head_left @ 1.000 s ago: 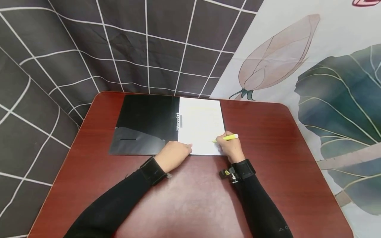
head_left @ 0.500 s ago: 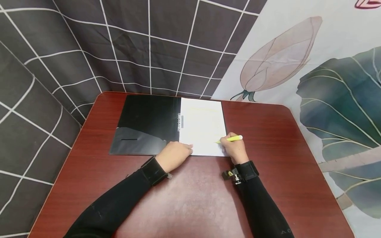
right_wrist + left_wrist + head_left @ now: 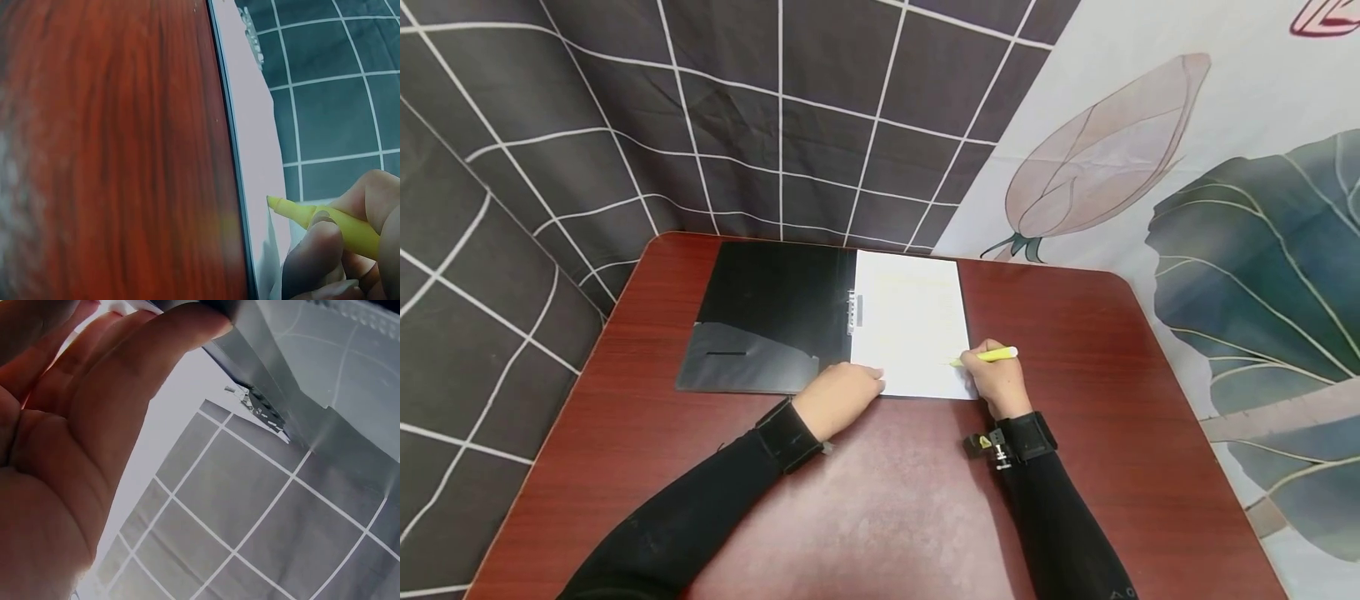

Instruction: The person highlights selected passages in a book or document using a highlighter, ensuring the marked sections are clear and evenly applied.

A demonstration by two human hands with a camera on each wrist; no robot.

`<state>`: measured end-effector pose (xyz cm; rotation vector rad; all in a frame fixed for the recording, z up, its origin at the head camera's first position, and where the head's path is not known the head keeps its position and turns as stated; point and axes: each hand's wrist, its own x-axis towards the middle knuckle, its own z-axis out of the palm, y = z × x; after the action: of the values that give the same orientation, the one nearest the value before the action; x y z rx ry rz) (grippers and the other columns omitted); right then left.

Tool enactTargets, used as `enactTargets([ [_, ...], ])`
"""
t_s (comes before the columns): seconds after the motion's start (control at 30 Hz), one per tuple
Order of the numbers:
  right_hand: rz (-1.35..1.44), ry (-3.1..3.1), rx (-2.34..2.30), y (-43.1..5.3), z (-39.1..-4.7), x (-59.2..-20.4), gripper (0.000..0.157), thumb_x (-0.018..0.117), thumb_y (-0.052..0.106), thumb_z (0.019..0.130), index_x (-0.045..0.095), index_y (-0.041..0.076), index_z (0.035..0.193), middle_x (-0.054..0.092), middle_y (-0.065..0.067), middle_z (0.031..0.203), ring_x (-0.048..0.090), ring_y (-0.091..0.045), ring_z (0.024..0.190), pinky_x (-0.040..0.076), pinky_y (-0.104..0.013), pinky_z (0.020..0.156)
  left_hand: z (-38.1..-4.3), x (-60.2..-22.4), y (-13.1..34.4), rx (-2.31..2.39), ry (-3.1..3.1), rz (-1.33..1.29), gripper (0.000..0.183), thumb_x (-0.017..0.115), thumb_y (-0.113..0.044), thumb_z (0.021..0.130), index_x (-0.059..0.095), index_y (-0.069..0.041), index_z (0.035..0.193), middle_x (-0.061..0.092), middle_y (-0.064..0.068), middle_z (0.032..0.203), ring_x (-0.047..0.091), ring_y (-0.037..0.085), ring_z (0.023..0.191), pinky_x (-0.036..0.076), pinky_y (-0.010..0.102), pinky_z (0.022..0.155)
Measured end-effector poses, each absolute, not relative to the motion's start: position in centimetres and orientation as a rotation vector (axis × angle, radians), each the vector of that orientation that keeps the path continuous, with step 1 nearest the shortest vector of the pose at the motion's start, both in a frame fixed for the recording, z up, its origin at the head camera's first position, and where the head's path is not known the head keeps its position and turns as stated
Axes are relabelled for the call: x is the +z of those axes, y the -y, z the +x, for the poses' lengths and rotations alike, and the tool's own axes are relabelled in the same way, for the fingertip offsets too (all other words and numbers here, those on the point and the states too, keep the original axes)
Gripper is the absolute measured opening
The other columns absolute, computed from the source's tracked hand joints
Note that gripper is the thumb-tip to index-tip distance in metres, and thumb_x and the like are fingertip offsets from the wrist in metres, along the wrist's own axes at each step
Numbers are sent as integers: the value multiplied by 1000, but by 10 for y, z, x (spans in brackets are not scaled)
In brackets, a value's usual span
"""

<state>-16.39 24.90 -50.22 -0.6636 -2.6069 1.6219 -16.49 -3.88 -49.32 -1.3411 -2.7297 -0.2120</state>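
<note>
A black ring binder (image 3: 775, 292) lies spread on the table, with white paper (image 3: 910, 317) on its right side. My right hand (image 3: 1000, 379) pinches a yellow highlighter (image 3: 997, 354) between thumb and fingers. In the right wrist view the highlighter (image 3: 350, 231) points its tip at the paper (image 3: 253, 125); whether it touches cannot be told. My left hand (image 3: 838, 396) rests at the binder's front edge, fingertips over the paper's lower left corner. Extended fingers of that left hand (image 3: 81, 425) show in the left wrist view, with the metal clip (image 3: 259, 412) beyond.
A reddish-brown wooden table (image 3: 1075, 333) carries the binder near its far edge. A translucent grey pocket (image 3: 745, 358) covers the lower part of the left cover. Dark gridded cloth (image 3: 737, 108) hangs behind, and a flower-printed white cloth (image 3: 1120, 50) hangs at the right.
My right hand has slid a little to the right over the paper with the highlighter. The left hand stays in place, and the head view has shifted slightly.
</note>
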Motion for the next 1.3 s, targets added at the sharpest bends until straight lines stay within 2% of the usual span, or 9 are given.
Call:
enactTargets([
  [0.33, -680, 2592, 1639, -254, -162, -501, 13, 68, 7, 99, 62, 7, 88, 59, 4, 64, 56, -11, 54, 44, -23, 47, -164, -496, 38, -235, 2706, -1326, 25, 67, -9, 113, 81, -11, 93, 82, 6, 90, 77, 22, 80, 65, 40, 68],
  [0.43, -695, 2585, 1650, -255, -161, -501, 13, 68, 8, 99, 61, 7, 87, 59, 3, 64, 57, -11, 55, 44, -23, 48, -171, -514, 39, -248, 2652, -1326, 29, 63, -10, 115, 81, -12, 92, 81, 5, 87, 75, 21, 77, 63, 42, 64],
  [0.57, -692, 2573, 1660, -258, -161, -501, 15, 68, 7, 99, 61, 7, 86, 61, 3, 65, 58, -11, 56, 46, -23, 49, -175, -520, 40, -261, 2633, -1334, 33, 61, -11, 116, 81, -13, 90, 80, 5, 84, 74, 21, 74, 62, 43, 61],
  [0.63, -679, 2573, 1663, -259, -161, -502, 15, 68, 6, 99, 61, 7, 87, 62, 3, 66, 58, -11, 56, 46, -23, 49, -175, -519, 39, -257, 2616, -1333, 34, 63, -11, 116, 80, -14, 87, 78, 3, 80, 72, 20, 70, 57, 45, 56],
  [0.8, -685, 2580, 1679, -263, -161, -502, 14, 69, 9, 101, 62, 7, 89, 63, 3, 66, 58, -10, 55, 46, -23, 49, -176, -521, 39, -264, 2641, -1335, 35, 59, -11, 117, 77, -14, 87, 76, 3, 80, 71, 21, 72, 57, 44, 58],
  [0.97, -668, 2315, 1886, -251, -162, -502, 25, 69, 7, 102, 58, 13, 81, 62, 6, 63, 55, -6, 53, 43, -21, 49, -171, -512, 45, -259, 2677, -1337, 33, 59, -8, 116, 76, -13, 89, 76, 5, 81, 72, 22, 74, 60, 43, 63],
  [1.13, -479, 2141, 2012, -208, -169, -499, 32, 70, 1, 100, 60, 16, 74, 59, 8, 60, 53, -6, 55, 42, -20, 52, -167, -494, 46, -217, 2716, -1352, 30, 63, -9, 115, 79, -12, 91, 78, 6, 81, 74, 24, 75, 62, 40, 67],
  [1.3, -389, 2352, 1947, -163, -181, -506, 22, 68, 5, 94, 63, 16, 75, 59, 7, 59, 53, -9, 55, 41, -22, 52, -172, -491, 41, -184, 2790, -1336, 24, 66, -14, 114, 86, -15, 101, 82, 7, 87, 78, 25, 79, 64, 41, 72],
])
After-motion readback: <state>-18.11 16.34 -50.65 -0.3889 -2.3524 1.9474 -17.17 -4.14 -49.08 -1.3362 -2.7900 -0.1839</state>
